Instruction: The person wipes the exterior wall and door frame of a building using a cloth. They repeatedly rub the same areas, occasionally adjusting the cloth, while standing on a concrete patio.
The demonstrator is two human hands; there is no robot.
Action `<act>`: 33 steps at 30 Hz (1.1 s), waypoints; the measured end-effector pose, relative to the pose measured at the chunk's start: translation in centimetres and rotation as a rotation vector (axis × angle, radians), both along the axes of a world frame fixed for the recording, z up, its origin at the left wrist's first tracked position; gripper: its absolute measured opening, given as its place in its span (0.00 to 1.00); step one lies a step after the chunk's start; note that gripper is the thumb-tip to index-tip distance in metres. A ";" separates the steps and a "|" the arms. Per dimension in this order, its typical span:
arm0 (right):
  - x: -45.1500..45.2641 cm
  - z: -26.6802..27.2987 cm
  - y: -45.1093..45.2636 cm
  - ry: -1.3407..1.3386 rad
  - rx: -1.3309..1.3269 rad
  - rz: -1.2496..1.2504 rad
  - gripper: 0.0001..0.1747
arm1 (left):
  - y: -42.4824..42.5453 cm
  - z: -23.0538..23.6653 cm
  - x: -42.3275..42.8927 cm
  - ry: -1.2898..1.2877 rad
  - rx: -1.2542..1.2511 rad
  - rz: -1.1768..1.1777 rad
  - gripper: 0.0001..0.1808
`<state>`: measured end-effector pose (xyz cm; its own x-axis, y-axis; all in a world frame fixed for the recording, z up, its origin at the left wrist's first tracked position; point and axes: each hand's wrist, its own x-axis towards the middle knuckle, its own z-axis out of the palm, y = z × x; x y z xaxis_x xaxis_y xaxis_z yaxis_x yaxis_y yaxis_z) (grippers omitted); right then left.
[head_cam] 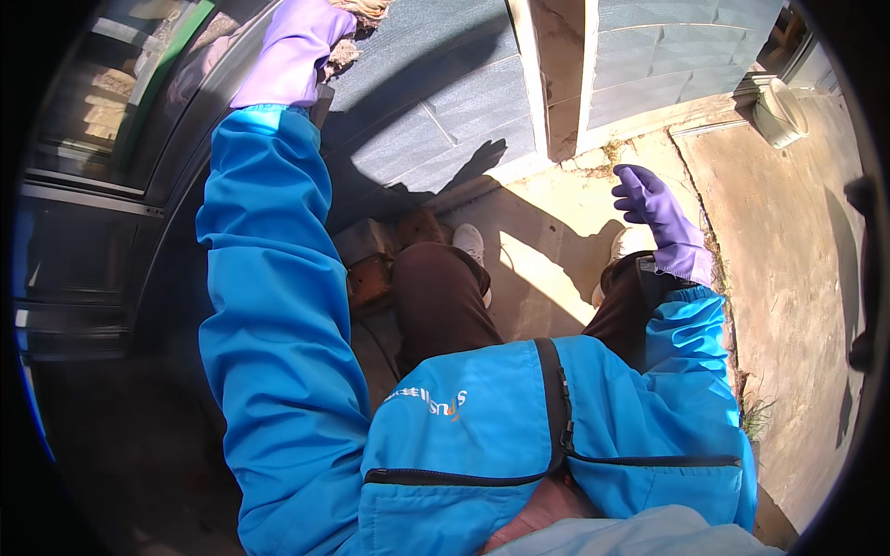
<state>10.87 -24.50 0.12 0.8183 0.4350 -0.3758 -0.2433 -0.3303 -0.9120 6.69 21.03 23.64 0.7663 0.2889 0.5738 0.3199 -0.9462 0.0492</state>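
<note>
In a lavender rubber glove, my left hand (pixel 299 42) is raised at the top of the view and closed around a dirty, crumpled rag (pixel 343 55). That hand is beside the window frame (pixel 233 73) and the blue-grey tiled wall (pixel 445 76); I cannot tell whether the rag touches either. The top picture edge cuts off part of the rag. My right hand (pixel 650 205), gloved in purple rubber, hangs above the concrete by my right shoe (pixel 629 242). Its fingers are slightly bent and apart, with nothing in them.
Bricks (pixel 368 278) are stacked at the wall's foot beside my left leg. A narrow recess (pixel 556 76) divides the tiled wall. Farther right, a white bucket (pixel 770 115) stands on concrete (pixel 779 229). A glazed window (pixel 104 97) fills the upper left, and weeds (pixel 756 417) grow along a crack.
</note>
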 end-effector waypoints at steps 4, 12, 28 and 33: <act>-0.4 0.3 -0.1 -0.042 0.009 -0.029 0.48 | -0.2 0.1 0.2 0.001 0.000 -0.017 0.31; 0.5 -0.8 -0.5 -0.010 0.008 0.015 0.45 | -0.3 0.5 0.3 0.000 -0.003 -0.033 0.31; 0.8 -1.4 -0.9 0.012 -0.001 0.059 0.37 | -0.7 1.3 0.2 0.002 -0.004 -0.067 0.30; 1.0 -1.6 -0.8 0.006 -0.020 0.050 0.39 | -0.7 1.3 0.0 0.002 -0.007 -0.070 0.30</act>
